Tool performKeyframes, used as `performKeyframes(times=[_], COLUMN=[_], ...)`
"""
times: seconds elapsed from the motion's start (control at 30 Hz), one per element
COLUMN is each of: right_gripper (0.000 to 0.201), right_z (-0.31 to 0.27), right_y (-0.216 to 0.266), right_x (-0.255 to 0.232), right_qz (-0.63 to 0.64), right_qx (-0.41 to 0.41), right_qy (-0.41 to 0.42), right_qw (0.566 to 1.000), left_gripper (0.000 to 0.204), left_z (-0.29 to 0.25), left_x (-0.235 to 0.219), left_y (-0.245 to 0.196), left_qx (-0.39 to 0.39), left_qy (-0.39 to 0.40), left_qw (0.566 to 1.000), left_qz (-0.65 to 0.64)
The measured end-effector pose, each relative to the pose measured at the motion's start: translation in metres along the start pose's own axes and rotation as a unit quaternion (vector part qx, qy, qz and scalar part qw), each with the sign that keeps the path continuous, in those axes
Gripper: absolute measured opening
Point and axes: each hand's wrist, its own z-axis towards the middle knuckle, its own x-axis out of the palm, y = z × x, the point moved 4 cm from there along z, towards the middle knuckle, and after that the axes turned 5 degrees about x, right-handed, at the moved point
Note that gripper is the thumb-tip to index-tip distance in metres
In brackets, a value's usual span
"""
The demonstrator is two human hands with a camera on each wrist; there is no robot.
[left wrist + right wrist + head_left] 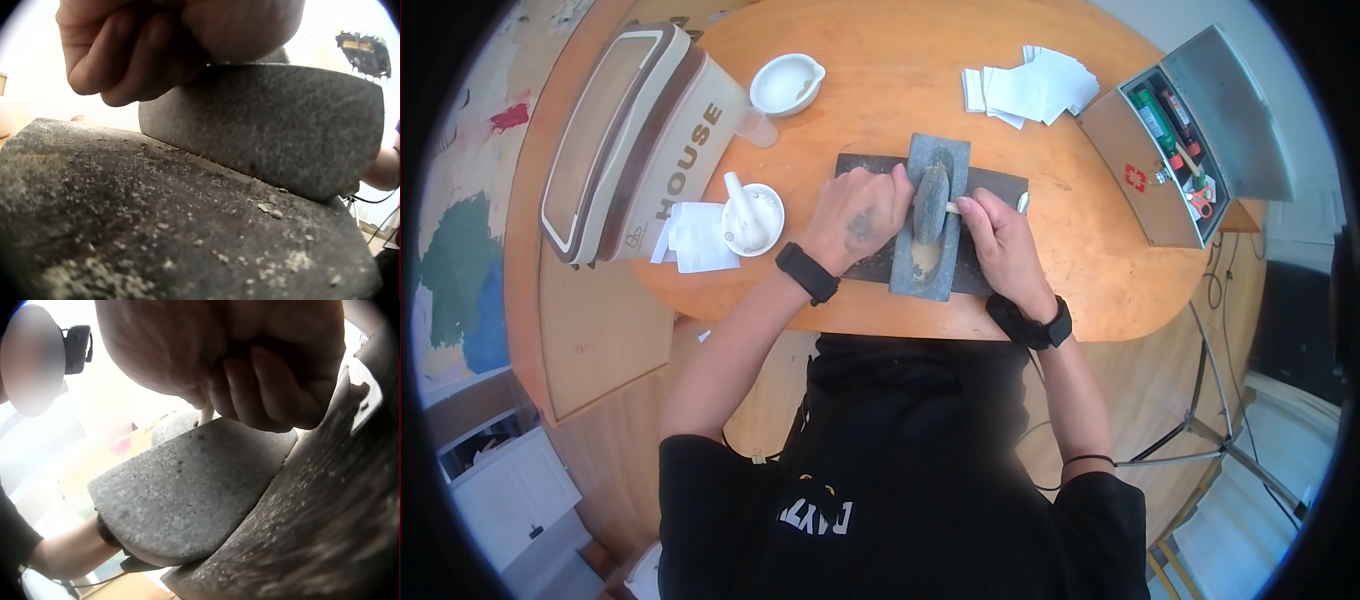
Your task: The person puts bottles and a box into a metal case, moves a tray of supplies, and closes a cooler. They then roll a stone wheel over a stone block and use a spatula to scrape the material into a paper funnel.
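A grey stone boat-shaped grinding trough lies lengthwise across a dark board. Inside its hollow stands a stone grinding wheel, with tan residue below it. A light wooden handle comes out of the wheel's right side, and my right hand grips it. My left hand is curled round the handle on the opposite side, which it hides. Both hands have their fingers bent in the wrist views, just over the trough. Pale crumbs are scattered on the board.
On the left are a mortar with a pestle, white papers, a spouted white bowl, a clear cup and a "HOUSE" container. Paper sheets lie at the back, beside an open metal box holding tubes and scissors.
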Motion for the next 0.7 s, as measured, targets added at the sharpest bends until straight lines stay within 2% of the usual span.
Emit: performKeyframes(times=[0.53,0.7], right_gripper=[0.034,0.034], right_z=[0.008,0.008], right_y=[-0.002,0.002], right_x=[-0.002,-0.004], right_qz=[0.064,0.063], right_qx=[0.015,0.012], right_qy=[0.028,0.037], right_qw=[0.997,0.997], left_gripper=[0.053,0.050], left_z=[0.006,0.006], left_x=[0.007,0.003], left_y=[0.003,0.000], left_qx=[0.010,0.005], left_qy=[0.005,0.031], left_qw=[0.999,0.999], left_qz=[-0.033,-0.020])
